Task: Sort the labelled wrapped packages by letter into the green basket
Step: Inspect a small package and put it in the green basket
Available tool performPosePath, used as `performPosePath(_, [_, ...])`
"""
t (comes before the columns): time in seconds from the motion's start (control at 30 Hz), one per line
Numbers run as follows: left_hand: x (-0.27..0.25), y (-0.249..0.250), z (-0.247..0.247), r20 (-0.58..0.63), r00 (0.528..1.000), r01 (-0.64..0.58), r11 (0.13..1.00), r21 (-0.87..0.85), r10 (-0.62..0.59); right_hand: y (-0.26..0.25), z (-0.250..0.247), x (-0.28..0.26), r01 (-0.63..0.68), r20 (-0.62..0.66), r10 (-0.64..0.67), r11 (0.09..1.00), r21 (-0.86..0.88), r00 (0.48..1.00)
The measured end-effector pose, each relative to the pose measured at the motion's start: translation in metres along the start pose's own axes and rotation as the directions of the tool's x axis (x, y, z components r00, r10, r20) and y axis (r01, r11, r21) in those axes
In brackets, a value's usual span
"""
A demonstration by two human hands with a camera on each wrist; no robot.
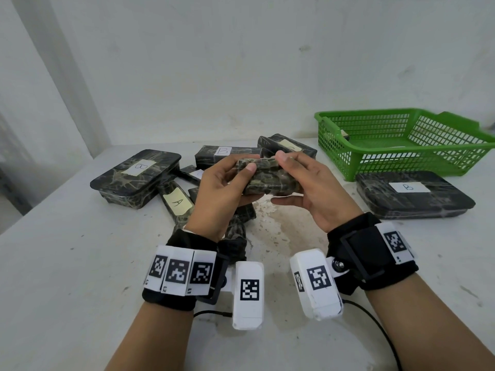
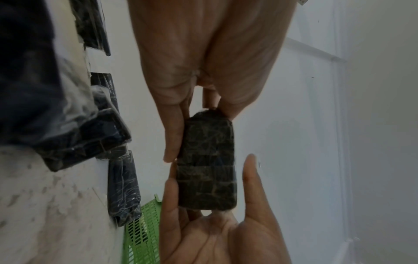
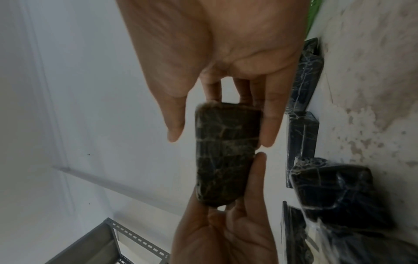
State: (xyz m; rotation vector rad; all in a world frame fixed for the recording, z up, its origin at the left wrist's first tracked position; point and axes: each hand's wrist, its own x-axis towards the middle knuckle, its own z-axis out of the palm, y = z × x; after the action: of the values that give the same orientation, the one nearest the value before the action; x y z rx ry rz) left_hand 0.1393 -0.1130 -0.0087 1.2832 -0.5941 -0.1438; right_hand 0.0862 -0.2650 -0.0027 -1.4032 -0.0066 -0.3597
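I hold a small dark marbled wrapped package (image 1: pixel 267 178) above the table's middle, and no label shows on it. My left hand (image 1: pixel 242 183) grips its left end, thumb on top and fingers beneath. My right hand (image 1: pixel 290 180) pinches its right end the same way. The left wrist view shows the package (image 2: pixel 207 160) between both hands, as does the right wrist view, package (image 3: pixel 226 153). The green basket (image 1: pixel 401 167) stands at the back right. On the table lie packages marked B (image 1: pixel 136 175), A (image 1: pixel 176 203), B (image 1: pixel 225 153) and B (image 1: pixel 412 194).
More wrapped packages lie under and behind my hands, one (image 1: pixel 286 147) by the basket's left corner. The white wall runs close behind the table. The table's left edge (image 1: pixel 53 188) drops off. A grey metal shelf frame (image 3: pixel 101 246) stands beyond it.
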Motion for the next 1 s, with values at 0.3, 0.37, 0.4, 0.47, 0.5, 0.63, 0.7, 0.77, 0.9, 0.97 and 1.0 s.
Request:
performPosePath(0.3, [0.0,0.0026,-0.0017,0.075,0.996,0.044,0.998,-0.042,-0.041,0.0005,-0.0033,0.002,0.012,-0.067,-0.012,1.0,0.001,0.998])
performPosePath(0.37, [-0.0004,0.0028,-0.0023,0.062,0.998,0.029,0.999,-0.039,-0.027,-0.0001,-0.0032,0.0017,-0.004,-0.017,0.004,1.0,0.014,1.0])
performPosePath(0.4, [-0.0006,0.0028,-0.0027,0.054,0.998,0.023,0.999,-0.047,-0.021,0.0002,-0.0028,0.0016,-0.006,-0.003,0.006,1.0,0.017,1.0])
performPosePath(0.47, [-0.0003,0.003,-0.0031,0.049,0.999,0.027,0.997,-0.075,-0.024,0.0006,-0.0011,0.0015,0.013,-0.014,-0.013,1.0,0.022,1.0])
performPosePath(0.5, [-0.0002,0.0034,-0.0035,0.057,0.998,0.034,0.996,-0.084,-0.029,0.0017,-0.0002,0.0016,0.025,-0.027,-0.025,0.999,0.024,0.999])
performPosePath(0.63, [-0.0008,0.0039,-0.0021,0.084,0.995,0.054,0.996,-0.074,-0.047,0.0037,-0.0012,0.0016,0.031,-0.059,-0.029,0.999,0.038,0.998])
performPosePath(0.7, [-0.0015,0.0038,-0.0016,0.067,0.997,0.041,0.996,-0.077,-0.036,0.0025,-0.002,0.0018,0.026,-0.045,-0.024,0.999,0.046,0.999])
performPosePath(0.77, [-0.0019,0.0042,-0.0012,0.051,0.998,0.035,0.994,-0.099,-0.03,0.0013,-0.0018,0.0017,0.014,-0.009,-0.014,0.998,0.058,1.0])
performPosePath(0.9, [-0.0013,0.0067,-0.0012,0.019,0.999,0.041,0.987,-0.153,-0.039,-0.0009,-0.0006,0.0009,0.015,0.024,-0.017,0.996,0.089,1.0])
performPosePath(0.97, [-0.0008,0.0074,-0.0023,0.023,0.999,0.046,0.987,-0.155,-0.043,-0.0005,0.0001,0.0007,0.032,0.014,-0.034,0.994,0.1,0.999])
performPosePath(1.0, [-0.0008,0.0073,-0.0024,0.022,0.999,0.043,0.988,-0.146,-0.04,-0.0001,0.0001,0.0006,0.039,0.012,-0.04,0.994,0.099,0.999])
